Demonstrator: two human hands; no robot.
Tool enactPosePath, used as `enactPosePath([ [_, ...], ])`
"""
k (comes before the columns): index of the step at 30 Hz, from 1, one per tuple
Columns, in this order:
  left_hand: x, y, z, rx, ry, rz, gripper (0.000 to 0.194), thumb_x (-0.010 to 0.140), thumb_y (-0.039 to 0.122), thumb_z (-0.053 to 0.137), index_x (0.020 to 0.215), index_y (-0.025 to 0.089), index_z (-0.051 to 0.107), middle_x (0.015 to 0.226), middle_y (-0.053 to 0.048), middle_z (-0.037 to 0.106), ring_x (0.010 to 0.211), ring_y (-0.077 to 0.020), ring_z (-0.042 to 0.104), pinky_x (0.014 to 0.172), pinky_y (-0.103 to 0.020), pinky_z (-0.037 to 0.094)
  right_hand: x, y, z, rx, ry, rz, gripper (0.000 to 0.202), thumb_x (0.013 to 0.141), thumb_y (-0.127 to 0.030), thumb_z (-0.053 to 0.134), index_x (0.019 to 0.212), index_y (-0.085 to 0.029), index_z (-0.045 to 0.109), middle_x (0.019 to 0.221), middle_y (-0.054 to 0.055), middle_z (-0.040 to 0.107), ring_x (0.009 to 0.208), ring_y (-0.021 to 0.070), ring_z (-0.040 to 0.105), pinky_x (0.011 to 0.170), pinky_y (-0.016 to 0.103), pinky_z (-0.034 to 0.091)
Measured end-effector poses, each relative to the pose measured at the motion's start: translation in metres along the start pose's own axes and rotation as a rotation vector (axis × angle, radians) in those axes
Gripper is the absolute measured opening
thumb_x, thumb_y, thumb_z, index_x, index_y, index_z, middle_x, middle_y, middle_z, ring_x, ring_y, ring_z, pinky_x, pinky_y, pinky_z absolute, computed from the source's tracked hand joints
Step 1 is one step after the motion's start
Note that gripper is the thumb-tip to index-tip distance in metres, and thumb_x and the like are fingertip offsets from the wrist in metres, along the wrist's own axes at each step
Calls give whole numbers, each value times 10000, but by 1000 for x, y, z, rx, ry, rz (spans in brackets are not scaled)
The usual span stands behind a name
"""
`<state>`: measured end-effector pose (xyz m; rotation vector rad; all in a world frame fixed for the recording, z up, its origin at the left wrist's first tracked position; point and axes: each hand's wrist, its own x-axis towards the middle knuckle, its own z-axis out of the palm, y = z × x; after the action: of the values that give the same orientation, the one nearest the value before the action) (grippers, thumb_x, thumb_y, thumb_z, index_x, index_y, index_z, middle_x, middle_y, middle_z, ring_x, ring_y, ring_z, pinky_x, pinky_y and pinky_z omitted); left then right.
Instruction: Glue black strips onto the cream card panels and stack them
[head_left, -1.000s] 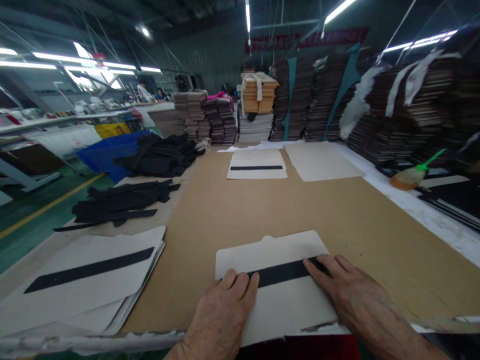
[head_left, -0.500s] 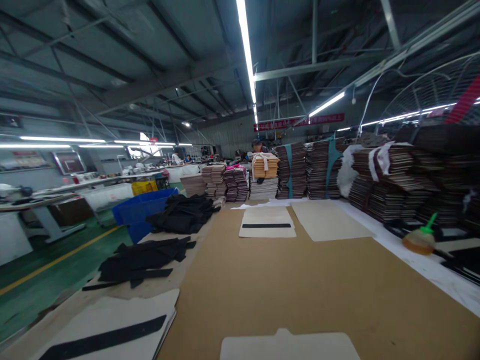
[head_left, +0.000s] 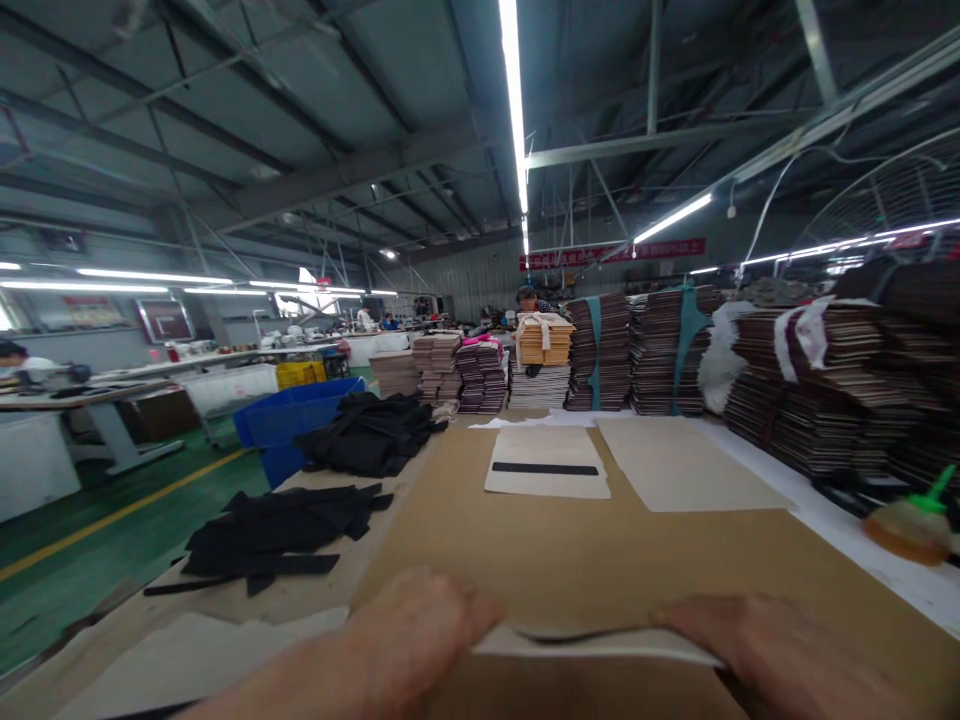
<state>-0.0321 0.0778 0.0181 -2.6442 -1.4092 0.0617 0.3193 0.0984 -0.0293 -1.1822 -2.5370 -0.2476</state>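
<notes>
My left hand and my right hand are at the near edge of the table, somewhat blurred. Between them a cream board piece is seen nearly edge-on, its far edge bowed, with a thin dark line along it. Each hand closes on one end of that piece; the fingertips are partly hidden. Left of my left hand lies another cream piece, partly covered by my forearm. Farther ahead a cream piece with a black strip across it lies flat, beside a larger plain cream sheet.
Black fabric strips lie in piles along the table's left side, by a blue bin. Tall stacks of dark panels line the far edge. A bottle with a green nozzle stands at the right.
Both hands have come into view from below and hold the near cream piece, which lay flat before. The view has shifted slightly to the left.
</notes>
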Motion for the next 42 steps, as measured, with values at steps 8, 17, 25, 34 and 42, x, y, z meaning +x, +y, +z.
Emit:
enactPosePath([
  [8, 149, -89, -16, 52, 73, -103, 418, 895, 84, 448, 1274, 234, 537, 1216, -91, 631, 1167, -236, 558, 1007, -411, 433, 161, 77, 21, -89, 12, 162, 504, 846, -42, 361, 1233, -271, 589, 1212, 52, 660, 1055, 220, 633, 856, 345, 486],
  [17, 208, -112, 109, 30, 0, -116, 261, 931, 314, 580, 1138, 156, 600, 1178, -81, 620, 1061, -227, 606, 910, -454, 514, 184, 91, 137, -105, -173, 214, 444, 833, -7, 380, 1162, -152, 639, 1108, 144, 662, 1046, 250, 626, 863, 342, 483],
  [25, 208, -116, 118, -7, -89, -142, 423, 912, 285, 588, 1310, 171, 504, 1382, -124, 511, 1262, -279, 491, 1045, -512, 410, 185, 91, 150, -10, -205, 230, 508, 828, -6, 333, 1266, -84, 578, 1207, 229, 595, 1134, 302, 570, 939, 433, 450],
  [34, 221, -60, 62, -158, -250, 16, 901, 671, 164, 612, 1494, 142, 246, 1583, -180, 189, 1442, -317, 231, 1140, -508, 282, 119, 174, 114, 120, -220, 325, 800, 730, -173, 547, 1494, -193, 311, 1566, 67, 276, 1409, 208, 275, 1135, 347, 269],
  [42, 330, 89, 94, -400, -118, 82, 649, 926, 401, 321, 1467, 44, 292, 1547, -178, 301, 1426, -253, 286, 1168, -360, 250, 27, 306, 113, -104, -46, 977, 418, 975, -361, 443, 1316, -124, 485, 1319, 156, 513, 1219, 291, 483, 1011, 515, 382],
])
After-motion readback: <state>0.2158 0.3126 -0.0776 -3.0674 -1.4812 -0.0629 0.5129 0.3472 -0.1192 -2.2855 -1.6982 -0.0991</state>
